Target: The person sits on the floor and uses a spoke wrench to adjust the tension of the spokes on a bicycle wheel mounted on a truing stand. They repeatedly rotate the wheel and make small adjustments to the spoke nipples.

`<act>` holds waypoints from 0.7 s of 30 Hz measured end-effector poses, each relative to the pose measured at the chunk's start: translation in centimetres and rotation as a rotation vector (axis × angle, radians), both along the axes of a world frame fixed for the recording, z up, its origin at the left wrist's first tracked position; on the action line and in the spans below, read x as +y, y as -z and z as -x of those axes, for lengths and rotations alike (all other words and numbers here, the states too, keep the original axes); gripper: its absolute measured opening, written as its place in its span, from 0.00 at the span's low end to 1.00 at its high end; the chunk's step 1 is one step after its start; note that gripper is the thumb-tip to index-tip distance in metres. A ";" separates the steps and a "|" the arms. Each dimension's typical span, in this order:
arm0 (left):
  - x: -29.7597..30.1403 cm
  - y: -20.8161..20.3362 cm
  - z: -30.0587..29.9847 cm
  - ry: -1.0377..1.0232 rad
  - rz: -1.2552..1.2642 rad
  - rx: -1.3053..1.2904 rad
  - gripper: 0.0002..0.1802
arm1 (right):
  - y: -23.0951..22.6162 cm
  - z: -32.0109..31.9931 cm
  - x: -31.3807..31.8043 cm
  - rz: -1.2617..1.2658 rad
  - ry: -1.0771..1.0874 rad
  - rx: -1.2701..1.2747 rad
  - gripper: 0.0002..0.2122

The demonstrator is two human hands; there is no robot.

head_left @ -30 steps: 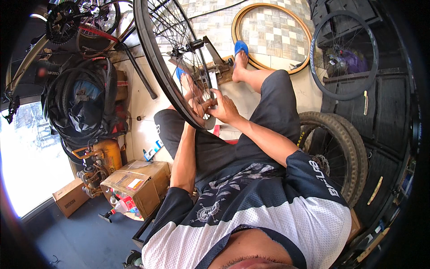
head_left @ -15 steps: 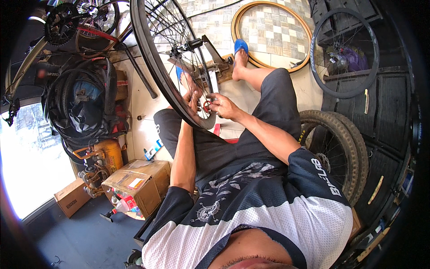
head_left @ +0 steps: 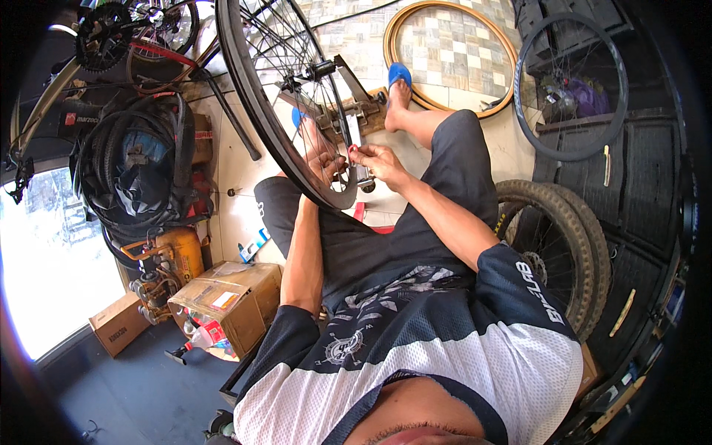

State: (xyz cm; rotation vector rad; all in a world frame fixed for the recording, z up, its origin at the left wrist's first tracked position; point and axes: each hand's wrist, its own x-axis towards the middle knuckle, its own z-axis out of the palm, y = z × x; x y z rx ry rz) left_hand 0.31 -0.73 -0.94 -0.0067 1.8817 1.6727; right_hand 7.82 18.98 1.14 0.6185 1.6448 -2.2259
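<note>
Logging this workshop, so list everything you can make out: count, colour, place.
Wheel: one, black, upper centre
Stand: one, grey, beside the wheel
Small item: one, red, beside the wheel
Hoops: at least two, tan, top centre-right
Spare wheel: one, dark grey, upper right
Bag: one, purple, behind spare wheel
Knobbly tyres: two, brownish black, right
Tyre bundle: one, black, left
Tank: one, orange-yellow, left
Boxes: at least two, brown, lower left
Bike parts: several, mixed, upper left
Slippers: two, blue, upper centre
Feet: two, in slippers
Left hand: one, bare, at the wheel
Right hand: one, bare, holding the small item
</note>
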 end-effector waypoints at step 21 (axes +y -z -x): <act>-1.5 -2.5 0.4 0.100 0.113 0.169 0.19 | -1.2 -0.3 -2.3 -0.303 -0.251 0.259 0.20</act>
